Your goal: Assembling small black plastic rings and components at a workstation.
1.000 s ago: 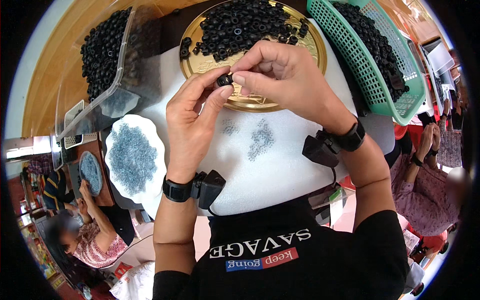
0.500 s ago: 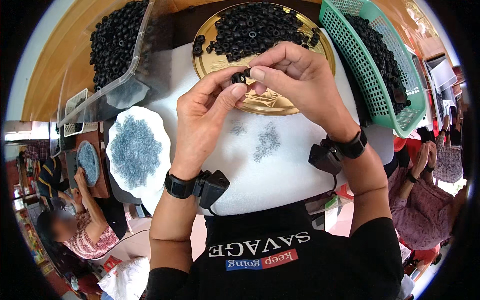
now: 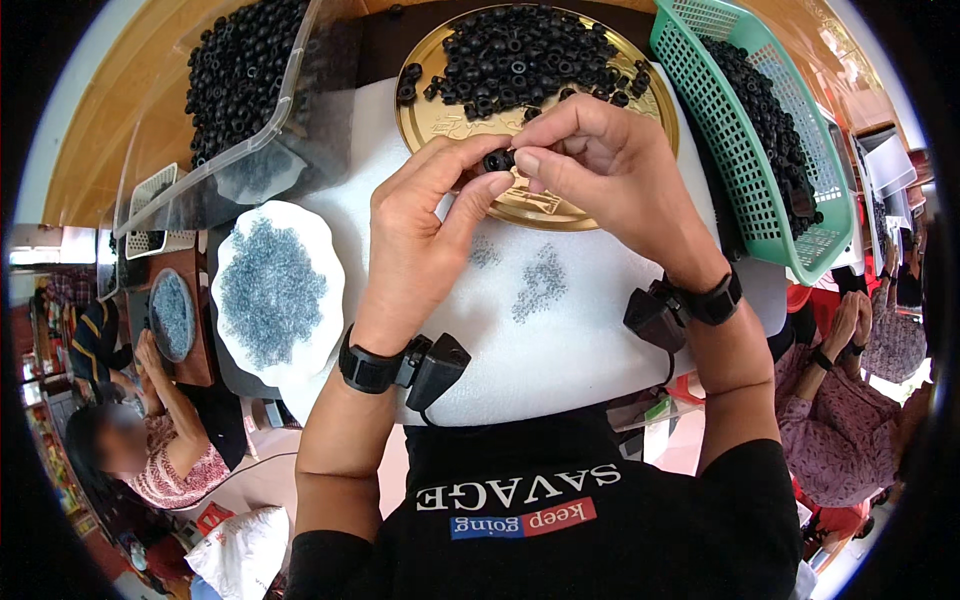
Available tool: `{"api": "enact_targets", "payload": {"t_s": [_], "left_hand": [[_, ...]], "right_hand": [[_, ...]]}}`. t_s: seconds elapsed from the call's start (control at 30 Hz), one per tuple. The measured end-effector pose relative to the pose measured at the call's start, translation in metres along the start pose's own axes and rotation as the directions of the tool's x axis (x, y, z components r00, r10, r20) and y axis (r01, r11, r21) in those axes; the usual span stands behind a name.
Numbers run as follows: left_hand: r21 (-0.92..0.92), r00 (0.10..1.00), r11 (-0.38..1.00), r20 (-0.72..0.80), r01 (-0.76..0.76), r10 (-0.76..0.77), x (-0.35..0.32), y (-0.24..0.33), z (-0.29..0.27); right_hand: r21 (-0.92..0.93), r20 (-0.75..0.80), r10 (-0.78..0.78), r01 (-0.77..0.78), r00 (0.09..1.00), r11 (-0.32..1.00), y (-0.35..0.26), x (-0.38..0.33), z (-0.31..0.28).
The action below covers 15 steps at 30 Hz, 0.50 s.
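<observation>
Above the near edge of a round gold tray (image 3: pixel 560 212), my left hand (image 3: pixel 420 225) pinches a small round black part (image 3: pixel 496 160) between thumb and fingers. My right hand (image 3: pixel 615 160) meets it there, thumb and forefinger closed at the part's right side. Whatever those right fingertips hold is too small and covered to make out. A heap of similar black ring-like parts (image 3: pixel 520 60) fills the far side of the tray. On the white foam mat (image 3: pixel 470 370) below my hands lie small clear pieces (image 3: pixel 540 285).
At left, a white scalloped plate (image 3: pixel 222 335) holds many bluish clear pieces. Behind it stands a clear plastic bin (image 3: pixel 283 105) of black parts. A green basket (image 3: pixel 690 140) with more black parts borders the right side. Other people (image 3: pixel 180 450) sit on both sides.
Both hands stay together over the tray. My right fingertips have come closer against the black part, whose opening no longer faces up as plainly. The whole view has shifted slightly.
</observation>
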State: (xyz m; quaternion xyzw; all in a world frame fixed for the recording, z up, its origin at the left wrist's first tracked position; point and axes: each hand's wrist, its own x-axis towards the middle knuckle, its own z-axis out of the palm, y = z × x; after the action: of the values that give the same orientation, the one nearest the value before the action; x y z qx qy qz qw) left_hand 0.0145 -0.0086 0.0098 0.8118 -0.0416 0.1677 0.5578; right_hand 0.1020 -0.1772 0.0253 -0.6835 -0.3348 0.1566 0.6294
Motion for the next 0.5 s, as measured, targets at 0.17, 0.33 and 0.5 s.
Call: {"api": "enact_targets", "payload": {"t_s": [0.17,0.33,0.5], "left_hand": [[0.032,0.999,0.999,-0.013,-0.040,0.040,0.0001,0.0007,0.0018],[-0.068,0.999,0.997,-0.038,-0.023,0.021,0.0000,-0.0042,0.0054],[0.155,0.986,0.975,-0.014,-0.160,0.165,0.0009,-0.0087,0.0081]], "right_hand": [[-0.312,0.027,-0.287,0.281,0.957,0.908,0.0026,0.0009,-0.0005],[-0.065,0.037,-0.008,0.010,0.999,0.998,-0.0053,0.0000,-0.0065],[-0.025,0.061,0.098,-0.097,0.993,0.995,-0.0034,-0.0014,-0.0037]]}}
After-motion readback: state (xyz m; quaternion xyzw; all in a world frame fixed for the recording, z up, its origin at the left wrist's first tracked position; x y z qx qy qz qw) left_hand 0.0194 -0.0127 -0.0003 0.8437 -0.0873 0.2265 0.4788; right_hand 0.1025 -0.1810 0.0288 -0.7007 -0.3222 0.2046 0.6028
